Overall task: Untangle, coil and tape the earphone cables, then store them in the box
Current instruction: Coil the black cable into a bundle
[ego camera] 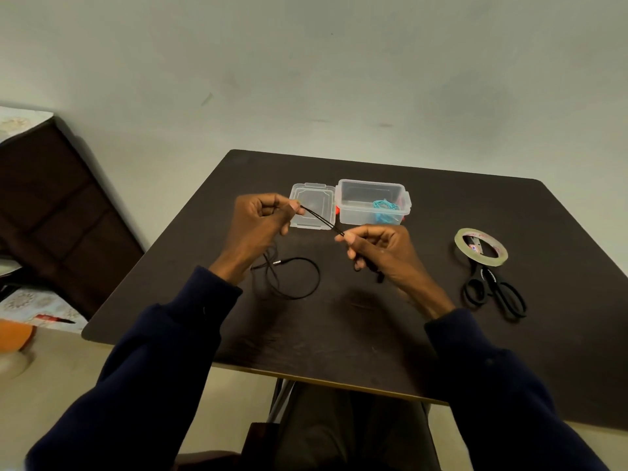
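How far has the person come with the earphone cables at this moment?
Done: a blue cable lies in the open box. In hand: the left hand and the right hand pinch the black cable, a stretch taut between them, the rest looping loose on the table. Left: coiling and taping it, with the tape roll and scissors untouched, then storing it. The lid lies beside the box.

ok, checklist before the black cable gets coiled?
1. Left hand and right hand pinch black earphone cable: ok.
2. Cable untangled: not ok, slack strands cross on the table.
3. Tape roll at hand, lying on scissors: ok.
4. Clear box open, lid beside it: ok.
5. Blue cable in box taped: cannot tell.
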### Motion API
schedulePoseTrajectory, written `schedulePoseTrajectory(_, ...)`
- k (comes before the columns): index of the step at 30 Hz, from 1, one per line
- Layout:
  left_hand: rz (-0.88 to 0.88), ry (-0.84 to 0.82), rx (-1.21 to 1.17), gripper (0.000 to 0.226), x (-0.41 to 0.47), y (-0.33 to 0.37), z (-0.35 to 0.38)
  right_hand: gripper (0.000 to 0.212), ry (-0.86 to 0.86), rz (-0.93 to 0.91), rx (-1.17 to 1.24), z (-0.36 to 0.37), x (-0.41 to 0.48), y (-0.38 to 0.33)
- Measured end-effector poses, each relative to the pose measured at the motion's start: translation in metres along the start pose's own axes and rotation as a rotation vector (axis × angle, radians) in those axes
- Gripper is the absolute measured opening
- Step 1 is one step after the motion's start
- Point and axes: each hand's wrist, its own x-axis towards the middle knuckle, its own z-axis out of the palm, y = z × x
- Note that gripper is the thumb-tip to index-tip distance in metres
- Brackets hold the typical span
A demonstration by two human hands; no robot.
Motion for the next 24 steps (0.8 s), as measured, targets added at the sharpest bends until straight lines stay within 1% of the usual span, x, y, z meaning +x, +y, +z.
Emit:
schedulePoseTrajectory(3,-0.031,0.043,-0.008,0.02,-0.002,-0.006,0.001,0.019,-0.118,0.06,-0.035,-0.016,-0.003,0.0)
schedulePoseTrajectory(5,-0.037,0.067,-0.008,0.022,-0.003,-0.008,0.001,0.019,-0.157,0.073,-0.051,-0.024,-0.006,0.001)
schedulePoseTrajectory(10,-0.085,0.093,0.018,0.02,-0.005,-0.02,-0.003,0.025,-0.12,0.054,-0.061,-0.036,-0.009,0.005)
schedulePoseTrajectory(12,-0.136,0.1,0.034,0.019,-0.006,-0.026,-0.003,0.027,-0.123,0.035,-0.074,-0.038,-0.01,0.007)
schedulePoseTrajectory(14,-0.184,0.081,0.151,0.018,-0.005,-0.035,-0.003,0.027,-0.144,0.025,-0.058,-0.039,-0.01,0.009)
schedulePoseTrajectory(15,-0.175,0.066,0.286,0.015,-0.004,-0.041,-0.005,0.027,-0.146,0.025,-0.047,-0.038,-0.01,0.009)
schedulePoseTrajectory(16,-0.127,0.046,0.458,0.012,-0.004,-0.045,-0.006,0.028,-0.14,0.022,-0.038,-0.037,-0.009,0.01)
schedulePoseTrajectory(17,-0.051,0.014,0.603,0.017,-0.005,-0.047,-0.006,0.029,-0.131,0.016,-0.035,-0.035,-0.008,0.01)
schedulePoseTrajectory(18,0.034,-0.035,0.664,0.029,-0.006,-0.048,-0.003,0.03,-0.124,0.01,-0.038,-0.034,-0.006,0.011)
schedulePoseTrajectory(19,0.099,-0.106,0.64,0.037,-0.006,-0.046,0.002,0.03,-0.122,0.008,-0.041,-0.033,-0.004,0.011)
schedulePoseTrajectory(20,0.136,-0.194,0.563,0.04,-0.006,-0.041,0.009,0.029,-0.124,0.009,-0.043,-0.033,-0.002,0.01)
schedulePoseTrajectory(21,0.145,-0.29,0.461,0.039,-0.007,-0.036,0.017,0.029,-0.127,0.005,-0.05,-0.032,0.001,0.01)
schedulePoseTrajectory(22,0.13,-0.372,0.367,0.034,-0.007,-0.031,0.025,0.028,-0.126,-0.007,-0.072,-0.031,0.004,0.01)
schedulePoseTrajectory(24,0.067,-0.473,0.219,0.029,-0.004,-0.027,0.042,0.025,-0.106,-0.035,-0.151,-0.031,0.009,0.011)
